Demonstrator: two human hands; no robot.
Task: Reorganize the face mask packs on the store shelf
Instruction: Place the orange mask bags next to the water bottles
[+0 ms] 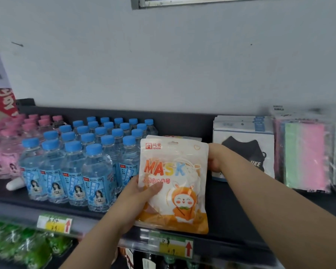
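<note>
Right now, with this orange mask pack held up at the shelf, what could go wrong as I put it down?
The orange mask pack is right beside the blue-capped bottles; swinging it left could topple the front row. Your right hand sits between it and the standing black mask pack, so pulling back might knock that pack over. Your left hand has its grip only on the pouch's lower left side, so it may slip.

Both arms outstretched: left grip (142, 197) pinches pack (175, 171); right grip (214, 160) (fingers hidden) beside it.
</note>
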